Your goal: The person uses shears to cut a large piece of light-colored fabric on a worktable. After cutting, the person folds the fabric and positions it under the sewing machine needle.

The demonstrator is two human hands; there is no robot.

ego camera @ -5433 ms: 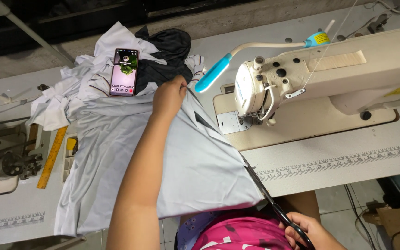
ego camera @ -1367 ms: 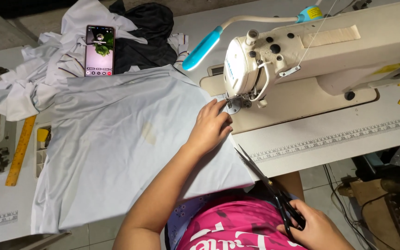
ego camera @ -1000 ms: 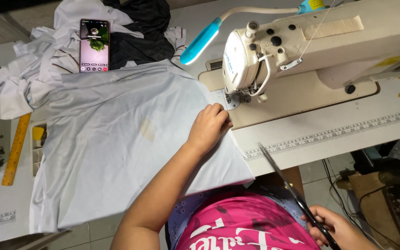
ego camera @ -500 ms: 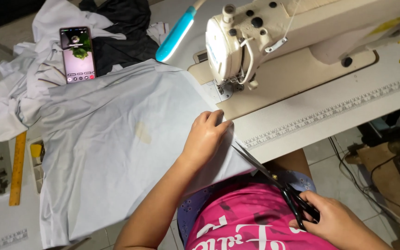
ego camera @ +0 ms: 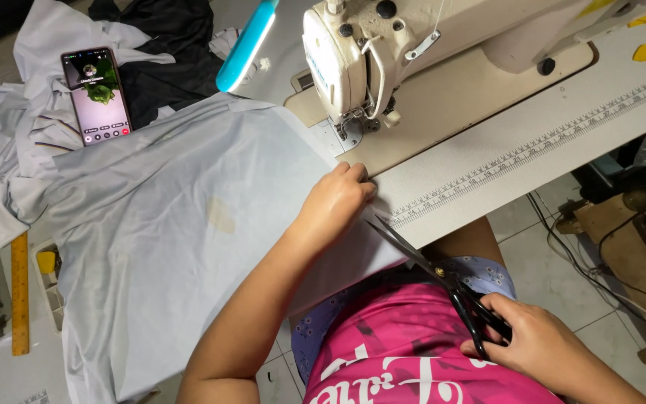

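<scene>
**A:** The left hand [ego camera: 336,203] lay flat, fingers pressed on the pale grey fabric [ego camera: 181,239] right at its edge, just in front of the sewing machine [ego camera: 413,67]; nothing gripped, only pinned down.

**B:** And the right hand [ego camera: 540,344] was clenched through the handles of the black scissors [ego camera: 431,273], well in front of the machine; the blades stood parted, their tips at the cloth's edge beside the left hand.

**A:** The fabric itself spread leftward from the machine's needle end; a lit phone [ego camera: 97,96] rested on crumpled cloth farther left; a yellow ruler [ego camera: 19,292] lay beyond the fabric's far side.
</scene>
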